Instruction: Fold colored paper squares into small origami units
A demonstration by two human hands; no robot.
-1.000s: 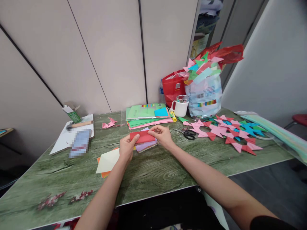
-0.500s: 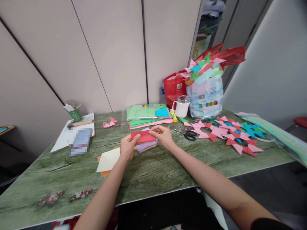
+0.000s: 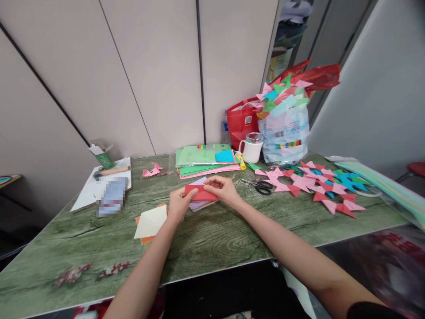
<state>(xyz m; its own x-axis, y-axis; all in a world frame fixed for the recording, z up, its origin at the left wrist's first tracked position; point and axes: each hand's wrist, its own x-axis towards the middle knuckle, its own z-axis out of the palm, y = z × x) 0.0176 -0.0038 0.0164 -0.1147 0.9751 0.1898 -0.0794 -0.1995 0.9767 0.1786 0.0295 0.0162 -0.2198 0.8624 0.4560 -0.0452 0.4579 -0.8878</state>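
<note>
Red paper: we hold a folded red paper (image 3: pixel 201 193) with both hands, just above the table, over a small pile of purple and tan sheets (image 3: pixel 202 203).
Left hand: our left hand (image 3: pixel 177 204) pinches the left end of the red paper, thumb on top.
Right hand: our right hand (image 3: pixel 225 189) pinches the right end and top edge with bent fingers.
How it feels: we think the paper is very light and thin. It bends and creases easily, and a hard pull could tear it.
Where to hold: the ends and edges look best to us, so the middle stays flat.
Table: the green table (image 3: pixel 212 239) has a wood pattern and looks smooth and flat.
Near us: a cream sheet on orange ones (image 3: pixel 151 223) lies just left of our left hand.
Farther back: a stack of green and pink paper (image 3: pixel 202 161), a white mug (image 3: pixel 250 149), scissors (image 3: pixel 260 186) and a bag stuffed with folded shapes (image 3: pixel 285 126).
Right side: many pink, red and blue paper stars (image 3: pixel 318 184) lie spread out.
Room: plain pale wall panels (image 3: pixel 139 75) stand right behind the table.
</note>
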